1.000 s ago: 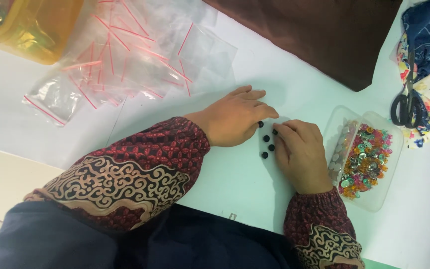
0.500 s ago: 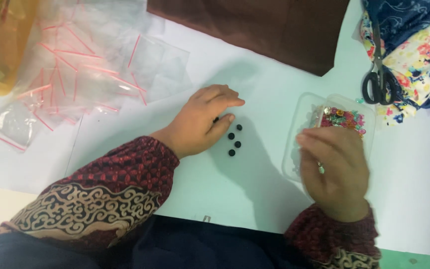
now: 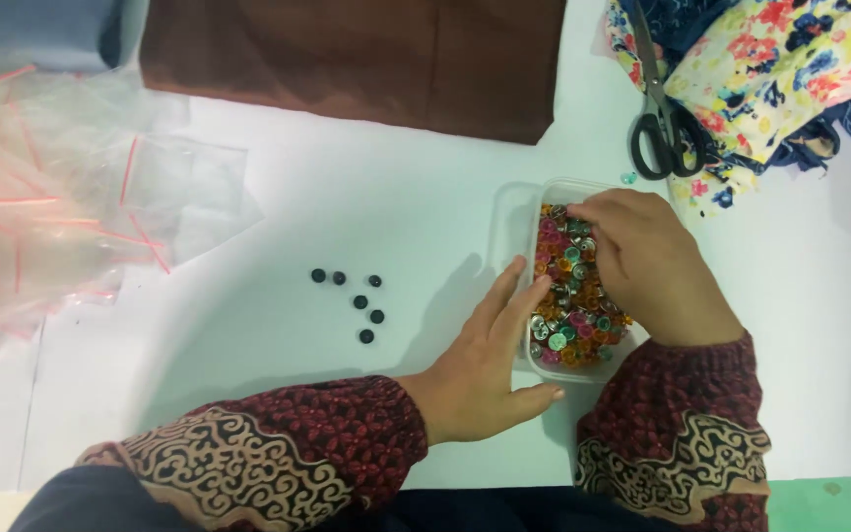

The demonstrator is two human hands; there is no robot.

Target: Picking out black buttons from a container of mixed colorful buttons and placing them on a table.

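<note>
A clear plastic box [image 3: 510, 212] full of small coloured buttons [image 3: 568, 325] lies on the white table. My right hand [image 3: 647, 261] reaches into it, fingertips among the buttons at the box's far end; whether it pinches one is hidden. My left hand [image 3: 480, 360] rests flat on the table with fingers apart, touching the box's left side. Several small black buttons [image 3: 352, 300] lie loose on the table to the left of that hand.
A heap of clear zip bags with red seals [image 3: 61, 212] fills the left. A brown cloth [image 3: 366, 59] lies at the back. Black-handled scissors [image 3: 664, 123] and flowered fabric [image 3: 790, 64] sit at the back right. A teal strip [image 3: 829, 502] edges the table's near right.
My left hand has left the black buttons and slid right to the box's side. My right hand has gone from above the box down into the coloured buttons. The view has shifted left.
</note>
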